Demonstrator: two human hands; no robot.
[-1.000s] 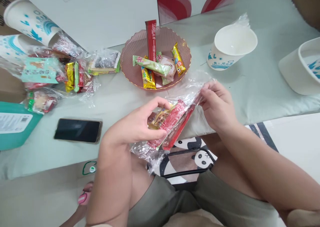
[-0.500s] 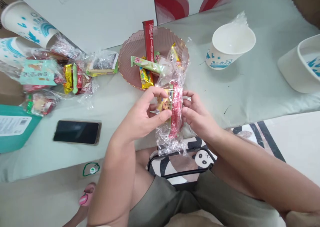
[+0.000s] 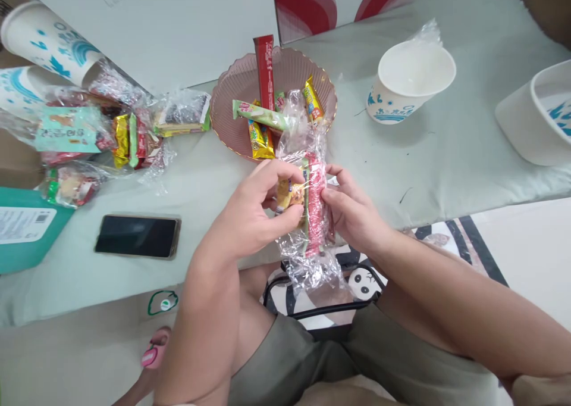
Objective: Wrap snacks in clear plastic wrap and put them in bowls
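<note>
Between my hands, at the table's front edge, is a clear plastic bag of wrapped snacks. Inside it show a red snack stick, a strip of green and a yellow snack packet. My left hand is closed round the bag's left side, fingers and thumb over the yellow packet. My right hand pinches the right side next to the red stick. Just behind the bag, a pink ribbed bowl holds a tall red stick packet, a green stick and yellow packets.
A paper cup stands at right, near a white container. At left are tipped paper cups, several bagged snacks, a phone and a teal package. Another person's foot shows below.
The bag has shifted slightly down towards me, its lower end hanging lower. My fingers have closed in on its sides. A yellow packet in the bowl is more exposed.
</note>
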